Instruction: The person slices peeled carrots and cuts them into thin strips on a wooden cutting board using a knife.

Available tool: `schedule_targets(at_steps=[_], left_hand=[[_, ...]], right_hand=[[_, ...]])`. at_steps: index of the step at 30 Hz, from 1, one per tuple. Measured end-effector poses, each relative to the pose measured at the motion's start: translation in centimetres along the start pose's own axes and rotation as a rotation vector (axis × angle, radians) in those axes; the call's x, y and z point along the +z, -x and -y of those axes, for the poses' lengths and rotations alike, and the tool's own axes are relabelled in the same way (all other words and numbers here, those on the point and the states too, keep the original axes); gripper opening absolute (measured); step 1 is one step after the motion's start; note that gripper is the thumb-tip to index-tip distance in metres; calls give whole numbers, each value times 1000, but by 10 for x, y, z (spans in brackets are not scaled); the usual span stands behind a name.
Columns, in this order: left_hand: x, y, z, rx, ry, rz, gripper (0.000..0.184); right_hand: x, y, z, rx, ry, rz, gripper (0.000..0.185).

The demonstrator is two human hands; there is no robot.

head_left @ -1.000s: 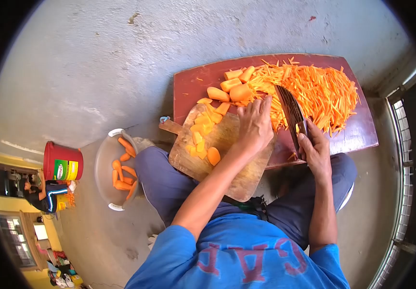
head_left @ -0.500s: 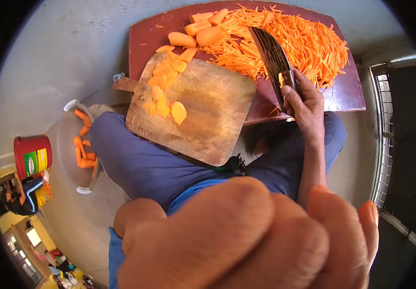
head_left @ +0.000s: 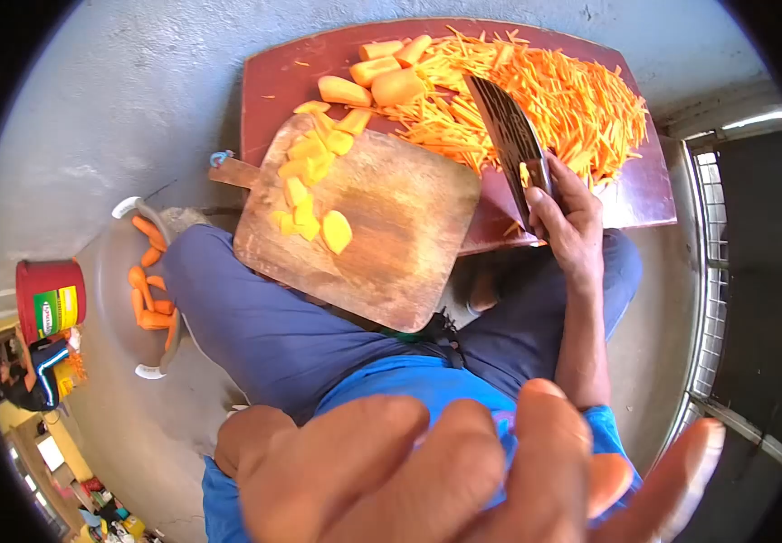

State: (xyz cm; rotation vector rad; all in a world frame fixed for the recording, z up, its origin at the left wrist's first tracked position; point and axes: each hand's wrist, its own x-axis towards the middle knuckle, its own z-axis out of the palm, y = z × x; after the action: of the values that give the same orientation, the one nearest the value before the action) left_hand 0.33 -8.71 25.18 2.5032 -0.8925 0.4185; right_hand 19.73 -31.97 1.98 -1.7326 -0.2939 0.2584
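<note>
Head | left hand looms close, released, fingers spread | right hand grasps knife, blade over table | carrot slices line handle-side edge of cutting board | carrot shreds heap toward table's right edge, carrot chunks near its far edge

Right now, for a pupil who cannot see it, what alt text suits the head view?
A right hand holds a large knife by a heap of carrot strips on a red table. The left hand looms large near the camera, fingers spread. Between them and the viewer's left, a wooden board carries carrot slices.
</note>
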Motion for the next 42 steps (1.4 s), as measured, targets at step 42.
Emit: schedule_targets(at_steps=[42], left_hand=[[160,105,195,-730,235,-315,43]], right_hand=[[34,28,56,-28,101,265,57]])
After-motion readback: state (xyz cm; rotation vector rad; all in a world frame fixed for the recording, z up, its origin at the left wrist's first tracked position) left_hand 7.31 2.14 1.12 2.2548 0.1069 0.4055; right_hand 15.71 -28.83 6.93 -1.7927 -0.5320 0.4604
